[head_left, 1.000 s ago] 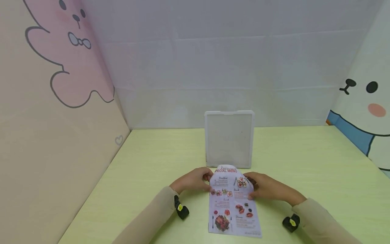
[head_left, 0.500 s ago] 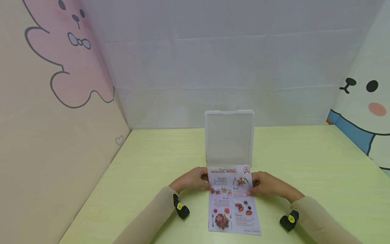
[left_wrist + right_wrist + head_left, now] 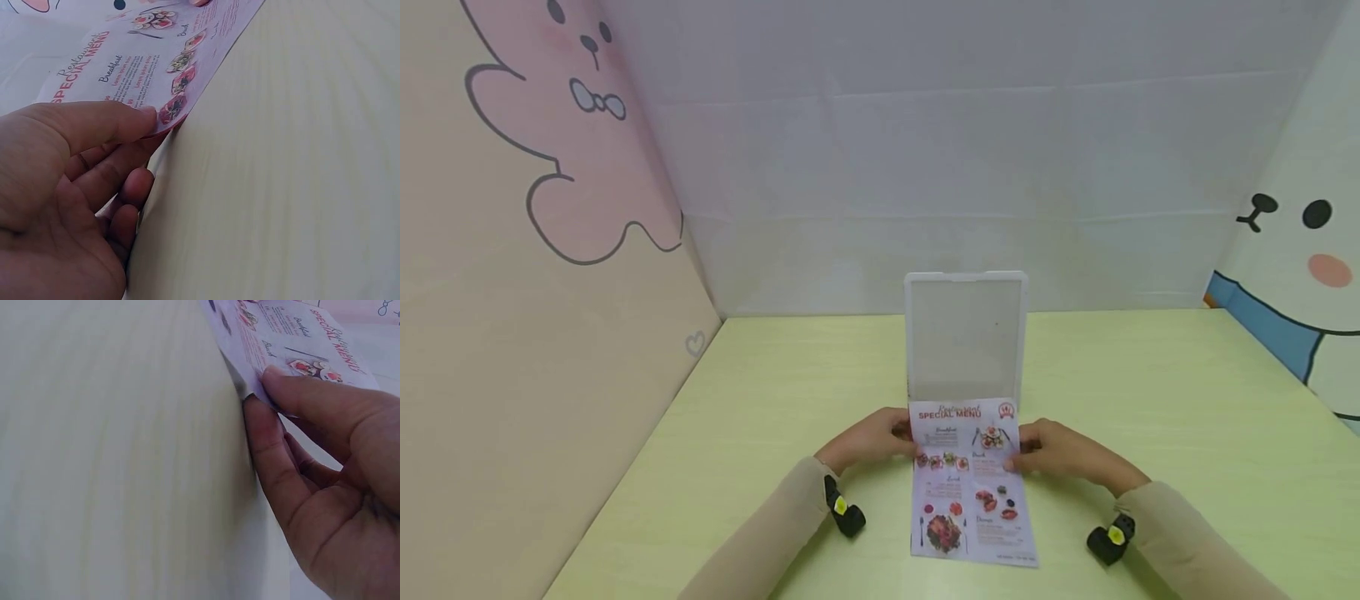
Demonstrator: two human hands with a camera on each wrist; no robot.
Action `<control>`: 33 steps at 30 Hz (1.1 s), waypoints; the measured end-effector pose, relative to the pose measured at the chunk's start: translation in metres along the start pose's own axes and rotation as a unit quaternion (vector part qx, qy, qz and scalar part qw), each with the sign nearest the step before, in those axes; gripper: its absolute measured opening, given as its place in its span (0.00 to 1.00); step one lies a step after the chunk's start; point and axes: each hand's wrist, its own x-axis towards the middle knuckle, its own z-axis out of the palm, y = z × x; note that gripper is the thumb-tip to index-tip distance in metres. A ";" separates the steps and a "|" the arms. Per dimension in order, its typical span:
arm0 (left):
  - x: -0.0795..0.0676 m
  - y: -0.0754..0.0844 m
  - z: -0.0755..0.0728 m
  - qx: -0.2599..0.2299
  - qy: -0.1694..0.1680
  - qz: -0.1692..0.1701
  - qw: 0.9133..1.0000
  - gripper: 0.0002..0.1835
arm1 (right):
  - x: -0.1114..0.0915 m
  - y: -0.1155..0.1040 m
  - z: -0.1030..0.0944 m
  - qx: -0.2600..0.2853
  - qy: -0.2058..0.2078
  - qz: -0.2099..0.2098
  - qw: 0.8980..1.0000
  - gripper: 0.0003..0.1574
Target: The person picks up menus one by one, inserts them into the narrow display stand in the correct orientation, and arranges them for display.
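White-framed panel upright on yellow table, base mostly hidden behind menu; both hands pinch menu's sides.

A booth-like workspace, shown by cartoon-printed side walls, pale backdrop and table.

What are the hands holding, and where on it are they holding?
A menu sheet: the left hand pinches its left edge, and the right hand its right edge.
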 end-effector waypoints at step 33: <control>0.002 0.024 -0.001 -0.097 0.044 0.029 0.994 0.15 | 0.003 -0.009 -0.013 0.061 0.065 -0.025 0.996 0.21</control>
